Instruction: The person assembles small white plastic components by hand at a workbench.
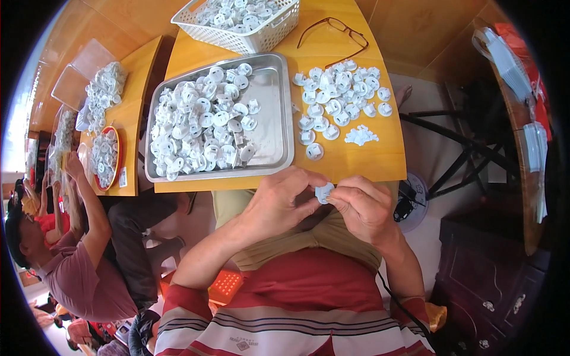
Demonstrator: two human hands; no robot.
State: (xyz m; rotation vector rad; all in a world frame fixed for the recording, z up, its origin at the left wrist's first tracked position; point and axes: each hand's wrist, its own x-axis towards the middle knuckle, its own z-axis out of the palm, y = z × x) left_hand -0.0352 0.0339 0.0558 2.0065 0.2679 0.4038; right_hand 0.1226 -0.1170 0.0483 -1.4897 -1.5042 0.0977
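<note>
Just off the table's front edge, above my lap, my left hand (pixel 278 200) pinches a small round white plastic part (pixel 323 192) between thumb and fingers. My right hand (pixel 363 209) is closed at the part's right side, its fingertips touching it; whether they also hold a tiny piece is too small to make out. On the table beyond lies a loose spread of similar round white parts (pixel 341 89), with a little heap of tiny white pieces (pixel 361 136) in front of it. A metal tray (pixel 270 89) to the left holds a large pile of such parts.
A white plastic basket (pixel 237 40) full of parts stands at the back, with eyeglasses (pixel 338 25) beside it. At left, a person (pixel 83 267) works at another table with a red-rimmed basket (pixel 119 160). Dark cabinets (pixel 487 285) and black metal legs (pixel 463 142) are at right.
</note>
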